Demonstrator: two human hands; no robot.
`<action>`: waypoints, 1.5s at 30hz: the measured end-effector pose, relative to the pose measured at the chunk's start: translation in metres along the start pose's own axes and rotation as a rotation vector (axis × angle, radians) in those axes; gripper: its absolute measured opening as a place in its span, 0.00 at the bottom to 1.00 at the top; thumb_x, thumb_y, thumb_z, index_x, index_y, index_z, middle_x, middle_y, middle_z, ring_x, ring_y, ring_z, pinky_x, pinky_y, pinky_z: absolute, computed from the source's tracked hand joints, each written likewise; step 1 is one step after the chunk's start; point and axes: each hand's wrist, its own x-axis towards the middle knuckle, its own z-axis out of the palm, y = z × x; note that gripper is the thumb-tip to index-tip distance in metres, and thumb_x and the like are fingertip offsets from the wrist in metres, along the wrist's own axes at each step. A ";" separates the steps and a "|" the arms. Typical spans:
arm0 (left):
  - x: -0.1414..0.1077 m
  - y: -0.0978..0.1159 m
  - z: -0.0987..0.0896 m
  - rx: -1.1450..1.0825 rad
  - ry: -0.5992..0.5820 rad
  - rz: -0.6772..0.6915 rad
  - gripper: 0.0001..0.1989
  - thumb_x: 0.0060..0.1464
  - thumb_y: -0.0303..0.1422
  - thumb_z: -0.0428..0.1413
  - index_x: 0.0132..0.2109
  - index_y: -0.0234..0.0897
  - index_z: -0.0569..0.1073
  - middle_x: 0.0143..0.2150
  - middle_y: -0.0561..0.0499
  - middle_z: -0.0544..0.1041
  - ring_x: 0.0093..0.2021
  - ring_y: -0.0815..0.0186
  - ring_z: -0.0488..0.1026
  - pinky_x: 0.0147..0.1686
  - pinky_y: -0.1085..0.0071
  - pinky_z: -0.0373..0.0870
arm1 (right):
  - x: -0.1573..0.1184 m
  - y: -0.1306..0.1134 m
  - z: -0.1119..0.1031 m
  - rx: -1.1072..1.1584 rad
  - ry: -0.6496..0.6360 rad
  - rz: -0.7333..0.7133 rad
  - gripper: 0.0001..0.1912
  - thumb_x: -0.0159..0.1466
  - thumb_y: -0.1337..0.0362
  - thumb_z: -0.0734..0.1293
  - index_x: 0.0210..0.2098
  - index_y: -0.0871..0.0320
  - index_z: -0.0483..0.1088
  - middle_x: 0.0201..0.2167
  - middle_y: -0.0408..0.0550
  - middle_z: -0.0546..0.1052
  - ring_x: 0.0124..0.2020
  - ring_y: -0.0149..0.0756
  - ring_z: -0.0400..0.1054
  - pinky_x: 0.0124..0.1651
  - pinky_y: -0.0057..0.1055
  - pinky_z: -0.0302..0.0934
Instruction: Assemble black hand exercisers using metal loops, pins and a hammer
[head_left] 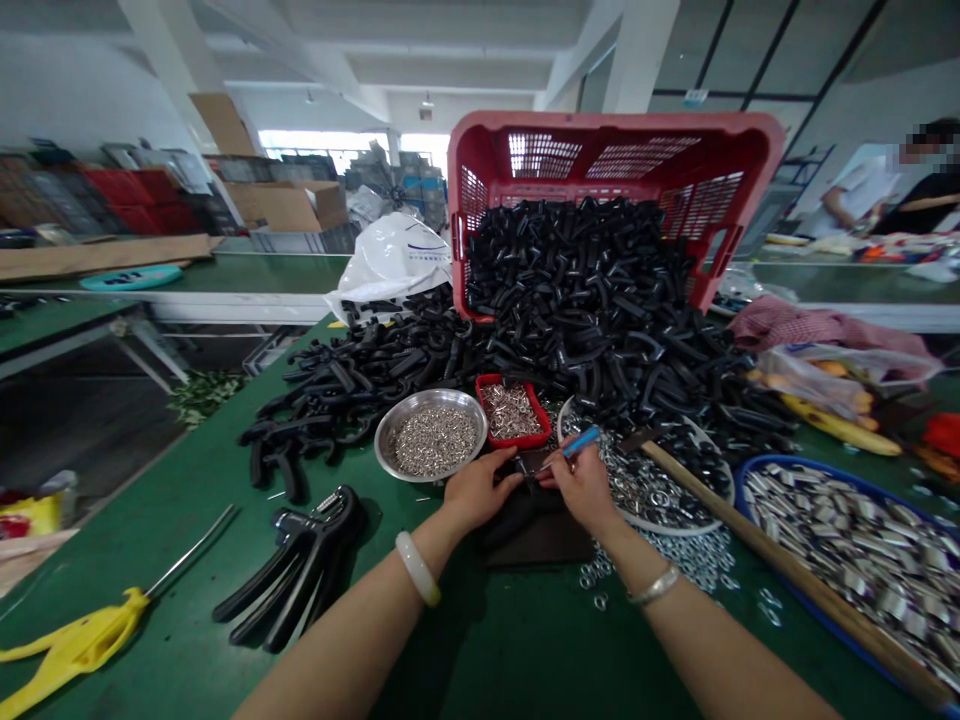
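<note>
My left hand [478, 490] closes its thumb and fingers on a black plastic handle piece [517, 512] at the dark flat block [551, 545]. In my right hand [583, 487] is a slim blue-handled tool [580, 442], its thin end pointing left at the same piece. The exact tip is too small to make out. Just beyond the hands are a red tray [545, 425] of small metal pins and a steel bowl [381, 455] full of small metal parts. Right of my right hand is a white-rimmed basin [731, 480] of loose metal fittings.
A red crate [615, 122] spills black handles across the table. Hand grips [300, 570] and a yellow air gun [97, 635] lie left. At right, a wooden-handled hammer [750, 530] crosses a blue basin [739, 480] of metal pieces. Washers [690, 560] are scattered nearby. People stand far right.
</note>
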 end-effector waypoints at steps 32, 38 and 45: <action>0.000 -0.005 0.009 0.001 0.081 0.096 0.21 0.54 0.40 0.46 0.55 0.43 0.62 0.55 0.53 0.66 0.51 0.65 0.66 0.50 0.69 0.61 | -0.001 -0.008 0.012 0.251 -0.139 0.243 0.13 0.54 0.64 0.61 0.34 0.54 0.50 0.21 0.36 0.70 0.21 0.32 0.70 0.22 0.28 0.66; 0.001 -0.004 0.006 0.017 0.052 0.063 0.22 0.54 0.41 0.46 0.56 0.45 0.61 0.54 0.54 0.67 0.49 0.65 0.67 0.48 0.70 0.63 | -0.010 -0.002 -0.004 0.296 -0.114 0.198 0.18 0.53 0.56 0.64 0.36 0.55 0.52 0.24 0.39 0.72 0.25 0.34 0.72 0.21 0.27 0.66; 0.000 -0.003 0.005 0.050 0.045 0.035 0.22 0.54 0.43 0.45 0.56 0.47 0.60 0.55 0.56 0.66 0.49 0.65 0.67 0.48 0.69 0.63 | -0.015 0.006 -0.014 0.152 0.032 -0.009 0.18 0.54 0.53 0.64 0.37 0.56 0.55 0.28 0.44 0.72 0.29 0.37 0.72 0.25 0.32 0.69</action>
